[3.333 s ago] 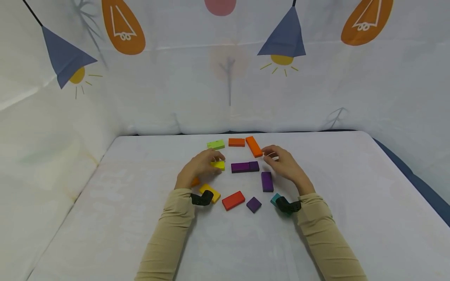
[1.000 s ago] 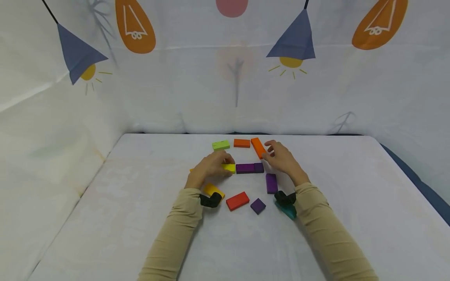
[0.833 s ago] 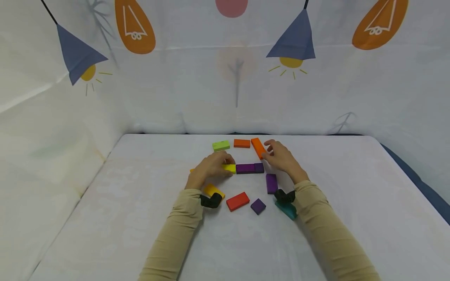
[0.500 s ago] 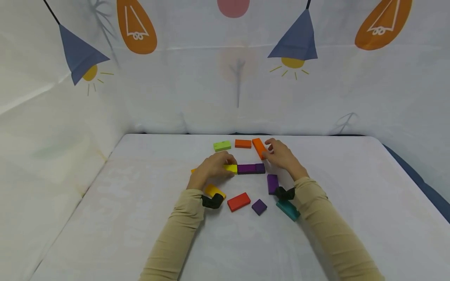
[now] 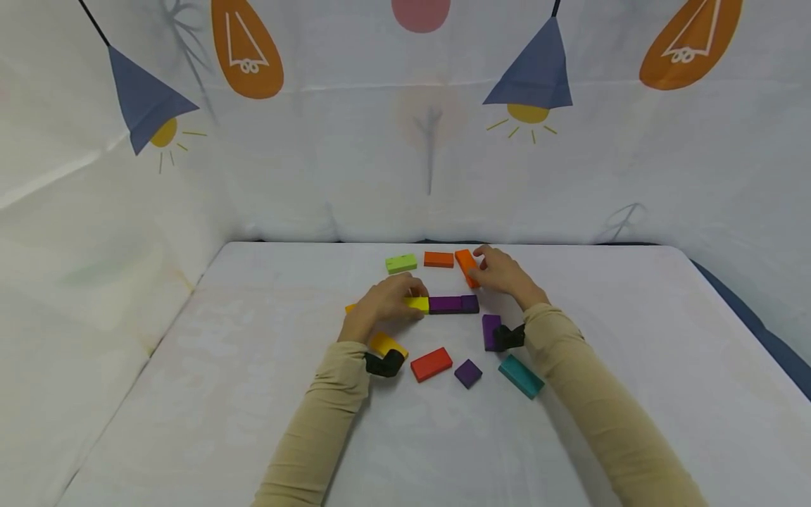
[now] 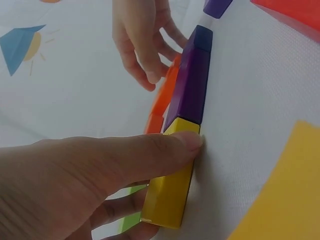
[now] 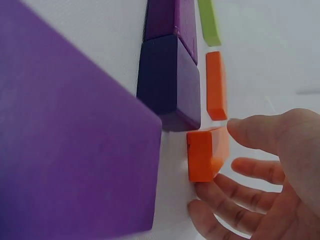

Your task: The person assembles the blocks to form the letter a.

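Note:
My left hand (image 5: 388,299) grips a yellow block (image 5: 416,303) between thumb and fingers; in the left wrist view, the thumb lies along the yellow block (image 6: 172,195). Its end meets a purple block (image 5: 445,303), which joins a darker purple one (image 5: 469,303). My right hand (image 5: 503,273) is beside the slanted orange block (image 5: 465,266), its fingertips touching the side and loosely bent. In the right wrist view, fingers (image 7: 215,197) reach the near end of the orange block (image 7: 200,156). Another orange block (image 5: 438,260) lies left of it.
A lime block (image 5: 401,264) lies at the back. Nearer are a yellow-orange block (image 5: 388,345), a red block (image 5: 431,365), a small purple block (image 5: 468,374), a teal block (image 5: 521,377) and an upright-lying purple block (image 5: 491,332). A patterned cloth stands behind the white table (image 5: 190,394).
The gap between the gripped yellow block and the purple one has closed since the earliest frame. My right hand has shifted slightly back and left, and its wrist no longer covers the teal block.

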`<action>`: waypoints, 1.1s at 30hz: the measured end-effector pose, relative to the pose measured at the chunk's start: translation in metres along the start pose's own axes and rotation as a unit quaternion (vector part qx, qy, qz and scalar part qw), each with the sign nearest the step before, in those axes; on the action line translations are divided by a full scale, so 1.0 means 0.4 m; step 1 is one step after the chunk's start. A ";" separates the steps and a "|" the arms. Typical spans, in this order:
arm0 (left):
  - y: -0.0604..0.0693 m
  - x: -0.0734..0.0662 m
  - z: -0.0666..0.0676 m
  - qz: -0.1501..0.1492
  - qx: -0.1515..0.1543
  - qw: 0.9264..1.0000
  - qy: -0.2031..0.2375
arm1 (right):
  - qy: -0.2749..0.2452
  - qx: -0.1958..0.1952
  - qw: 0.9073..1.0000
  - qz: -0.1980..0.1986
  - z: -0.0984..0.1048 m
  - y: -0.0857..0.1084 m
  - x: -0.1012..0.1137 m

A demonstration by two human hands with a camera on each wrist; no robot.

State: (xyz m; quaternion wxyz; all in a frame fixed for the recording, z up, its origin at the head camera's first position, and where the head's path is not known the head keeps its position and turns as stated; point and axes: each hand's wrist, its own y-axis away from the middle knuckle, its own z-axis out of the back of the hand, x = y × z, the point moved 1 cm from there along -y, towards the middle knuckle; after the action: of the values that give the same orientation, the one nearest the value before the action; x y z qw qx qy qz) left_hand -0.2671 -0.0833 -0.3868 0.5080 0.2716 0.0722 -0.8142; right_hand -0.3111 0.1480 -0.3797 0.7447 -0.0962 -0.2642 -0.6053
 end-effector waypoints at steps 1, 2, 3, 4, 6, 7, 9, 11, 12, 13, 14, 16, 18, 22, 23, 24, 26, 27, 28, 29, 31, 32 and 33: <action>0.000 -0.001 0.000 0.002 0.000 1.000 0.001 | 0.001 0.002 1.000 -0.001 -0.001 -0.003 0.000; 0.000 -0.001 0.000 0.003 0.000 1.000 0.002 | 0.001 0.004 1.000 0.000 -0.002 -0.005 0.000; 0.000 -0.002 -0.001 0.004 0.000 1.000 0.002 | 0.003 0.006 1.000 0.001 -0.003 -0.007 0.001; -0.001 -0.003 -0.001 0.005 0.000 1.000 0.002 | 0.004 0.007 1.000 0.001 -0.004 -0.009 0.002; -0.001 -0.004 -0.002 0.006 -0.001 1.000 0.003 | 0.005 0.007 1.000 -0.002 -0.005 -0.010 0.003; -0.002 -0.004 -0.002 0.007 -0.001 1.000 0.003 | 0.005 0.007 1.000 -0.004 -0.005 -0.011 0.004; -0.003 -0.005 -0.003 0.006 -0.001 1.000 0.001 | 0.007 0.008 1.000 -0.009 -0.005 -0.012 0.005; -0.003 -0.006 -0.004 0.006 -0.002 1.000 0.000 | 0.009 0.012 1.000 -0.018 -0.005 -0.014 0.006; -0.003 -0.006 -0.004 0.007 -0.002 1.000 0.000 | 0.011 0.014 1.000 -0.022 -0.005 -0.015 0.007; -0.004 -0.007 -0.004 0.008 -0.002 1.000 -0.001 | 0.012 0.016 0.999 -0.027 -0.004 -0.016 0.009; -0.004 -0.007 -0.005 0.009 -0.003 1.000 -0.002 | 0.015 0.020 0.999 -0.033 -0.004 -0.017 0.010; -0.004 -0.008 -0.005 0.011 -0.003 1.000 -0.004 | 0.019 0.025 0.998 -0.046 -0.003 -0.020 0.014; -0.003 -0.009 -0.005 0.012 -0.004 1.000 -0.005 | 0.020 0.032 0.997 -0.061 -0.003 -0.022 0.018; -0.001 -0.012 -0.004 0.013 -0.002 1.000 -0.009 | 0.030 0.041 0.996 -0.077 -0.006 -0.025 0.023; -0.001 -0.013 -0.004 0.013 -0.001 1.000 -0.009 | 0.033 0.042 0.995 -0.079 -0.007 -0.026 0.024; 0.000 -0.013 -0.003 0.014 -0.001 1.000 -0.009 | 0.038 0.041 0.995 -0.078 -0.007 -0.027 0.024; 0.000 -0.013 -0.003 0.015 -0.001 1.000 -0.009 | 0.047 0.039 0.995 -0.075 -0.009 -0.029 0.025; 0.000 -0.012 -0.002 0.016 -0.001 1.000 -0.008 | 0.050 0.038 0.995 -0.072 -0.010 -0.030 0.024; 0.000 -0.012 -0.002 0.016 0.000 1.000 -0.008 | 0.053 0.037 0.995 -0.070 -0.011 -0.031 0.024; 0.000 -0.011 -0.002 0.015 0.000 1.000 -0.008 | 0.053 0.037 0.995 -0.071 -0.013 -0.033 0.023; 0.001 -0.009 -0.001 0.013 0.000 1.000 -0.010 | 0.053 0.037 0.995 -0.070 -0.016 -0.036 0.022; 0.001 -0.008 -0.001 0.012 0.001 1.000 -0.010 | 0.053 0.038 0.995 -0.070 -0.018 -0.037 0.022; 0.001 -0.007 -0.002 0.012 0.001 1.000 -0.010 | 0.052 0.038 0.995 -0.070 -0.020 -0.038 0.022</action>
State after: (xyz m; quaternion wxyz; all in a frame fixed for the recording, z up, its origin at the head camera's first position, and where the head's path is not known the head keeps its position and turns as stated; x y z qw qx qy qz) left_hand -0.2655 -0.0811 -0.3857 0.5182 0.2646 0.0628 -0.8108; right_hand -0.3223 0.1331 -0.3847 0.7163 -0.0173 -0.2537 -0.6498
